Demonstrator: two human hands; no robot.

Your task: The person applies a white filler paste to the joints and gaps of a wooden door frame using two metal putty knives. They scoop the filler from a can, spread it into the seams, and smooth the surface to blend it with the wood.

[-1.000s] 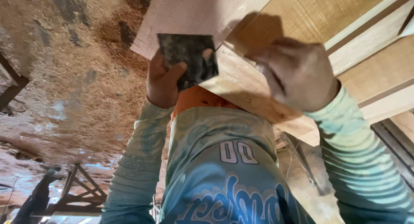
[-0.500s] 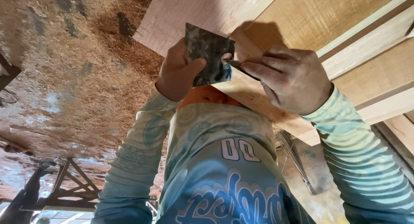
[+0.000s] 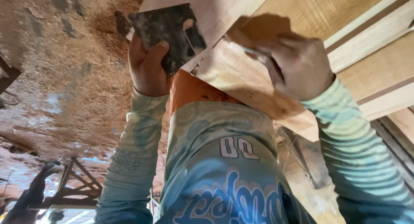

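Since the frame half a second ago, the dark scraper plate (image 3: pixel 166 32) has shifted up and to the left, from the upper centre toward the upper left of the frame, and the right hand has drawn back along the board.

The scraper plate is a thin, flat, roughly square metal sheet, dark grey and smeared with pale residue. It sits at the upper left of centre, overlapping the near corner of the wooden board (image 3: pixel 241 77). The left hand (image 3: pixel 148 64) is closed around the plate's lower edge, thumb pressed on its face, with one fingertip showing through near its right side.

The right hand (image 3: pixel 295 64), in the upper right of centre, is curled with fingers bent against the board surface. It appears to pinch a thin, pale object between its fingers; what that object is cannot be told.

The board is pale, smooth timber with a raised rectangular frame strip and a coarser woven-looking panel (image 3: pixel 319 17) toward the upper right.

Both arms wear light teal patterned sleeves (image 3: pixel 345 142), matching the shirt at bottom centre. A rough, sawdust-covered floor (image 3: pixel 64 77) fills the left of the frame, with a dark metal trestle (image 3: pixel 79 187) at lower left.
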